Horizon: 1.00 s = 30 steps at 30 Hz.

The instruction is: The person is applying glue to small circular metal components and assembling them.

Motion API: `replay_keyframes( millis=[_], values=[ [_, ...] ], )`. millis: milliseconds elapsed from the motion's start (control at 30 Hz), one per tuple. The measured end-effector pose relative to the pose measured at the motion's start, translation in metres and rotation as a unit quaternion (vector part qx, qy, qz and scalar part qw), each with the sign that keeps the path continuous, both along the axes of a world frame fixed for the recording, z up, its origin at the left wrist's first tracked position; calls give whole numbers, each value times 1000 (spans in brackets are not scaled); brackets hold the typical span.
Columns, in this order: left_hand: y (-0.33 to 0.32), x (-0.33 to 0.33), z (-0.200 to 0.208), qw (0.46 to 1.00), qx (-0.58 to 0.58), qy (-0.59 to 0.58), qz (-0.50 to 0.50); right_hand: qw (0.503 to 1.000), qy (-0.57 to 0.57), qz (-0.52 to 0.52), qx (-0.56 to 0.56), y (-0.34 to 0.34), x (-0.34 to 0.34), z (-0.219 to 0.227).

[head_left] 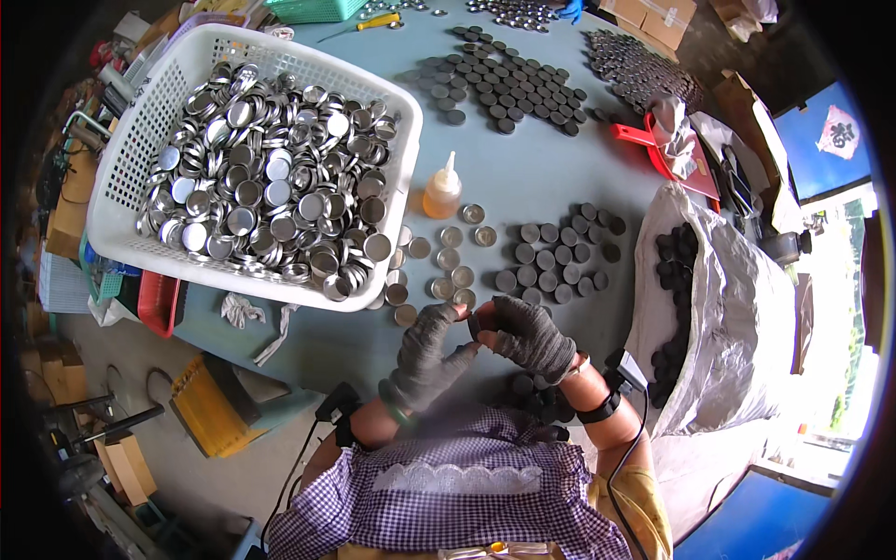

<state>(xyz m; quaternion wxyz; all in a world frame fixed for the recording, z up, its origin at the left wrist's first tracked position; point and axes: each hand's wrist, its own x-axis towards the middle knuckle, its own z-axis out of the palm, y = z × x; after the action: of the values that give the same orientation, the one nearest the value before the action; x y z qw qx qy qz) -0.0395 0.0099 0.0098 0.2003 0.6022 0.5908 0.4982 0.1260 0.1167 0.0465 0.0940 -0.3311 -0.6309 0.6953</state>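
Dark discs [545, 260] before right hand [532, 338], open tabletop [551, 173] beyond

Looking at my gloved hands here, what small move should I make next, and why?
Probably bring the dark round piece toward the nearest loose silver caps. It already sits in the right hand's fingertips, and those caps lie just beyond the left hand. Whether the left fingertips hold anything, I can't tell.

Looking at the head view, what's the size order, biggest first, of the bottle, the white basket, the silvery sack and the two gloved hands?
1. White basket
2. Silvery sack
3. Left hand and right hand: they look too alike to rank
4. Bottle
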Motion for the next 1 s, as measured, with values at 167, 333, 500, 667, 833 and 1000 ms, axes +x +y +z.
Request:
replay_keyframes(
  millis=[167,333,500,667,833,1000],
  values=[
    [8,-4,-1,998,20,3,54,968,16,1,250,36,-19,-21],
    [7,0,-5,997,3,-54,60,903,-95,-31,419,95,-34,-78],
    [2,2,-6,997,-13,-51,50,861,-166,-22,480,100,-50,-59],
    [-1,7,-4,998,-19,-43,28,759,-292,120,570,98,-58,-59],
    [-2,28,-6,999,-27,3,-42,756,-392,96,515,111,-57,-47],
    [-3,56,-8,980,-97,39,-167,789,-276,-96,540,78,-15,5]
  ],
)
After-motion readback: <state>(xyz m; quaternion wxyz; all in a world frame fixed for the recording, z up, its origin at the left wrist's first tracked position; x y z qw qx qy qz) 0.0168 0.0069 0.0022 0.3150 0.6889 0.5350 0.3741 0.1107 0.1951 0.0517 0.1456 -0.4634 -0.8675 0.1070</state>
